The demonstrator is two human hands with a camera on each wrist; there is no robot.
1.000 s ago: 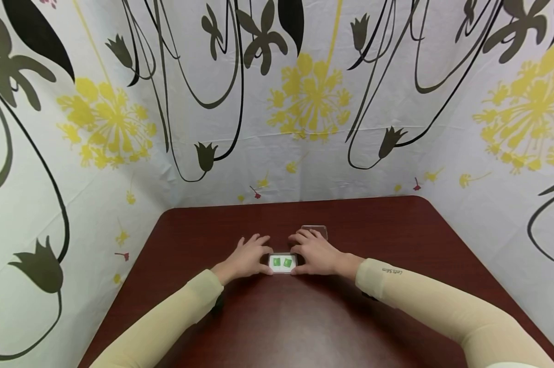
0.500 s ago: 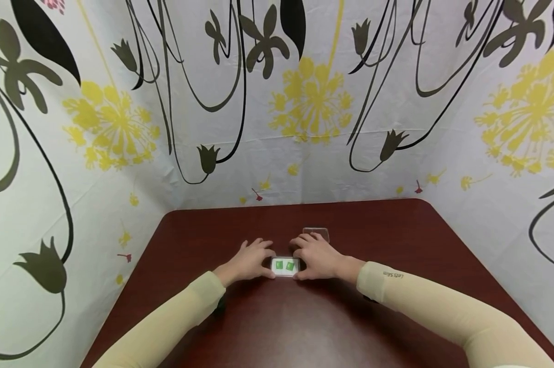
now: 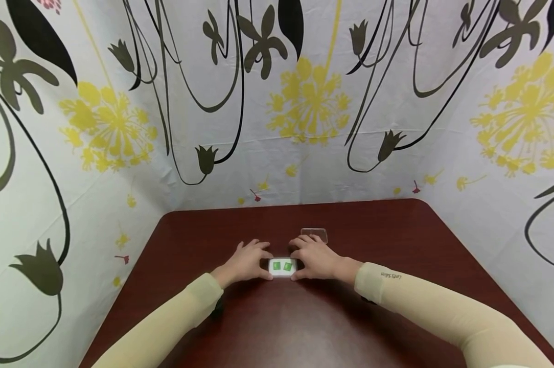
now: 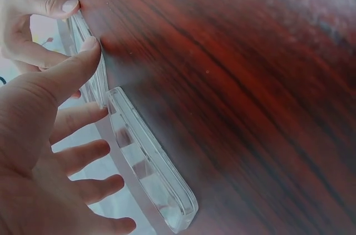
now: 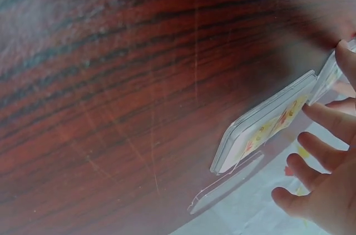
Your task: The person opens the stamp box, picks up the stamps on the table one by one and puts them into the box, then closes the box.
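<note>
A small flat clear plastic case (image 3: 282,274) with a white inside and two green squares lies on the table between both hands. At its left end, the thumb and index finger of my left hand (image 3: 247,261) pinch the corners, the other fingers spread. My right hand (image 3: 318,259) pinches the opposite end the same way. In the left wrist view, a clear box with compartments (image 4: 153,163) lies beside the left fingers. The right wrist view has a flat case with yellow and red pictures (image 5: 270,126) beside the right fingers. Whether these join the middle case, I cannot tell.
A clear plastic lid (image 3: 315,234) lies just beyond the right fingers, partly covered by them in the head view. The dark reddish wooden table (image 3: 281,322) has rounded far corners. Patterned white cloth (image 3: 300,174) stands around its back and sides.
</note>
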